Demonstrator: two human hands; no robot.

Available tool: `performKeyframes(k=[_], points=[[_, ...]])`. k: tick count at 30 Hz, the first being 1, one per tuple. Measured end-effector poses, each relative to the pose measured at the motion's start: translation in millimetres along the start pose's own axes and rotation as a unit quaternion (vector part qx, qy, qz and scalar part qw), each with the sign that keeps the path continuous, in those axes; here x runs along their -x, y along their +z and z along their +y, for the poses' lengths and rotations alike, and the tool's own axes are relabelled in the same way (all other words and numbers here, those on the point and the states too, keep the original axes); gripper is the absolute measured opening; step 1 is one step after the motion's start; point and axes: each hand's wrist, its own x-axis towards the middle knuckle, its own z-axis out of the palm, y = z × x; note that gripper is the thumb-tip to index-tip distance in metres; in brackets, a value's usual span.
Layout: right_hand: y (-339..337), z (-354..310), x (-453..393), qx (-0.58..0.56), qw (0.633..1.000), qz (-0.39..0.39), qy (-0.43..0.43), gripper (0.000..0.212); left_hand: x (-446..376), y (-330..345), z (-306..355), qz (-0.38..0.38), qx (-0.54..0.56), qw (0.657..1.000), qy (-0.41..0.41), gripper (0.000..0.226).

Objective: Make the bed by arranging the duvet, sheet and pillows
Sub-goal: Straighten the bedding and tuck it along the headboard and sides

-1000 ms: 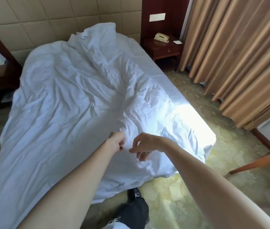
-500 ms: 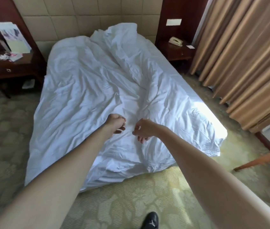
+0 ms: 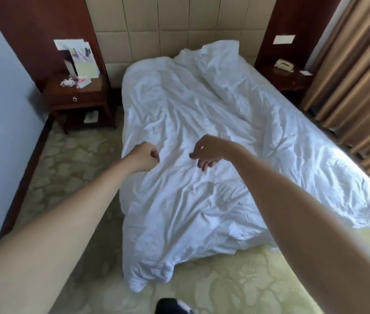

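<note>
Most of the bed is covered by the crumpled white fabric duvet [image 3: 202, 155], spread beyond and below both sets of fingers; it hangs off the foot end in an uneven drooping corner, and is heavily creased. Judgement: roughly laid out, not yet squared or smoothed.

One ridge of bunched white bedding [image 3: 220, 64] lies far past the fingers at the padded headboard; whether it is a pillow or folded duvet cannot be told. No sheet is visible apart from the duvet. Judgement: pillows and sheet remain to be arranged.

Left hand [image 3: 144, 158]: fingers clenched in a fist, nothing visibly held. Right hand [image 3: 205, 151]: thumb and forefinger pinched together, other fingers loosely curled; whether fabric is between them cannot be told. Both hover above the duvet's middle.
</note>
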Motion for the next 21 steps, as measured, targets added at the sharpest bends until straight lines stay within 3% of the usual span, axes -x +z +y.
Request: performKeyframes(k=[6, 9, 15, 21], points=[[3, -73, -56, 0.002, 0.999, 0.014, 0.040, 0.038, -45, -72, -46, -0.048, -0.012, 0.998, 0.036, 0.016], [-1, -113, -106, -0.019, 0.998, 0.018, 0.054, 0.037, -77, -121, -73, -0.031, -0.009, 0.998, 0.053, 0.017], [-20, -224, -222, -0.037, 0.997, 0.067, 0.003, 0.035, -160, -240, -142, -0.016, -0.059, 0.998, 0.029, 0.023], [-50, -306, -300, -0.011, 0.999, 0.049, 0.019, 0.038, -257, -317, -179, -0.048, -0.041, 0.998, 0.029, 0.021]])
